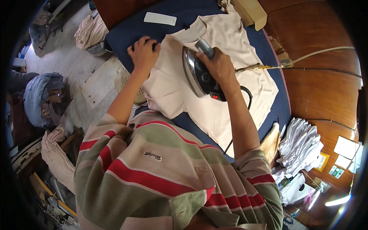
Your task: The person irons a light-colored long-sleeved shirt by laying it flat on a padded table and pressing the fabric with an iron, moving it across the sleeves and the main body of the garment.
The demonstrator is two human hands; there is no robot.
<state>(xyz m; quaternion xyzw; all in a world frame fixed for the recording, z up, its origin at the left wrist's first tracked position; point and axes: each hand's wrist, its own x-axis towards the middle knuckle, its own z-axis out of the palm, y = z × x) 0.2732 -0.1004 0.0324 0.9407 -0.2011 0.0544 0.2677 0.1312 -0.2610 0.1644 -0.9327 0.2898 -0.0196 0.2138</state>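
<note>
A cream, satin-like short-sleeved top (pixel 174 86) lies spread on a dark blue padded ironing surface (pixel 119 36). My right hand (pixel 221 68) is wrapped round the handle of a steam iron (pixel 194 74) with a dark body, a shiny metal rim and a small red light. The iron rests on the top below its neckline, tilted in my grip. At the left edge of the garment, my left hand (pixel 145 53) touches down beside the shoulder, its fingers bent and spread apart. A cord and a wrapped hose run past my right wrist.
A white card strip (pixel 160 18) lies at the back of the blue surface, and an open cardboard box (pixel 251 13) at its far right. Folded white garments (pixel 301 143) are stacked at right. Bundled clothes (pixel 91 32) sit at left. A brown wooden panel (pixel 314 30) borders the right side.
</note>
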